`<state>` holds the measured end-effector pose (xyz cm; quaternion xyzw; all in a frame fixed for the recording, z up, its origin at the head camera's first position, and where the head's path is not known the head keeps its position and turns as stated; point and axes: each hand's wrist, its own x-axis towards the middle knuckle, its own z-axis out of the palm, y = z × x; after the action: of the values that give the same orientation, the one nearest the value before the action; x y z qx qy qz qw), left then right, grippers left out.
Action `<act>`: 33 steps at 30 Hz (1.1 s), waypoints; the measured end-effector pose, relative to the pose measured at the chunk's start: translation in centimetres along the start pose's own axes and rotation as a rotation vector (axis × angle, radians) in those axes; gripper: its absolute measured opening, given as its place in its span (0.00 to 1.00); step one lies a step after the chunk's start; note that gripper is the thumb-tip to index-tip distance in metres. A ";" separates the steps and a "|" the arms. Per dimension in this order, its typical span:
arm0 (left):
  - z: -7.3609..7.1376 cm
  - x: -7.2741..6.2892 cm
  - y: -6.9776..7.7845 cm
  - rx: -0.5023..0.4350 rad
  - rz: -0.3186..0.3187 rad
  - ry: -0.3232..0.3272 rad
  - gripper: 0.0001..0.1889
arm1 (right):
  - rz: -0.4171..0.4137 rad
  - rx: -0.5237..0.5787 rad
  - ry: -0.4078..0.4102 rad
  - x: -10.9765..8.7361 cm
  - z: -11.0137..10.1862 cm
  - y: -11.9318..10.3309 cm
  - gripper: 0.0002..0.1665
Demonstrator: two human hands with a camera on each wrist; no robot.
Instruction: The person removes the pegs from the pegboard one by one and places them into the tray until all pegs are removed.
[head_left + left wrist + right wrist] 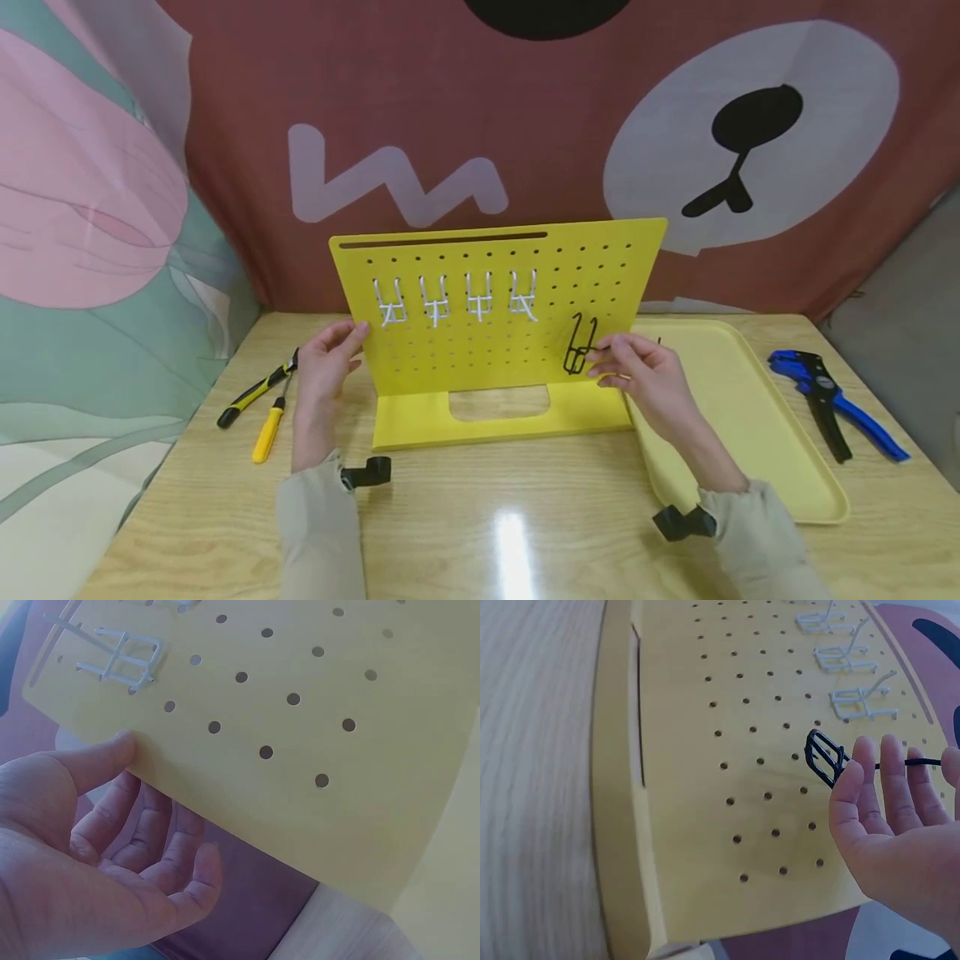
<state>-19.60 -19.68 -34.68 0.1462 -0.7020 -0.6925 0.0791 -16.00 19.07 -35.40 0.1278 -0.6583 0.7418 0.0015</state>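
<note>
A yellow pegboard (645, 250) stands upright on its flat base (412, 425). Several white wire hooks (480, 297) hang in a row across its upper left and middle. My left hand (321, 362) grips the board's left edge, thumb on the front face and curled fingers behind, as the left wrist view shows. In front of the board's lower right, my right hand (652, 375) pinches a black wire hook (575, 360) by its stem. The hook's two prongs point upward in the head view, and its frame overlaps the holes (775, 832) nearby.
A pale yellow tray (735, 479) lies to the right, partly behind my right forearm. Beyond it is a blue and black wire stripper (823, 387). On the left lie pliers (255, 398) and a yellow-handled screwdriver (268, 433). A printed cloth (420, 100) hangs behind the table.
</note>
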 end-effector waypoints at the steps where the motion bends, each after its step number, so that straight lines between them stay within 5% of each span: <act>1: 0.0 0.0 0.0 0.002 -0.002 -0.002 0.14 | 0.002 -0.006 0.003 -0.1 -0.2 0.2 0.18; 14: -0.1 0.1 0.0 -0.007 -0.006 -0.002 0.12 | 0.007 -0.040 -0.026 -2.0 -3.8 0.7 0.14; 33: 0.0 0.2 -0.3 -0.008 0.012 0.002 0.11 | -0.035 -0.002 0.118 -2.1 -10.4 -1.9 0.13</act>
<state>-19.70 -19.76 -34.95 0.1424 -0.6999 -0.6948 0.0843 -15.60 29.88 -34.98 0.0953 -0.6556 0.7472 0.0532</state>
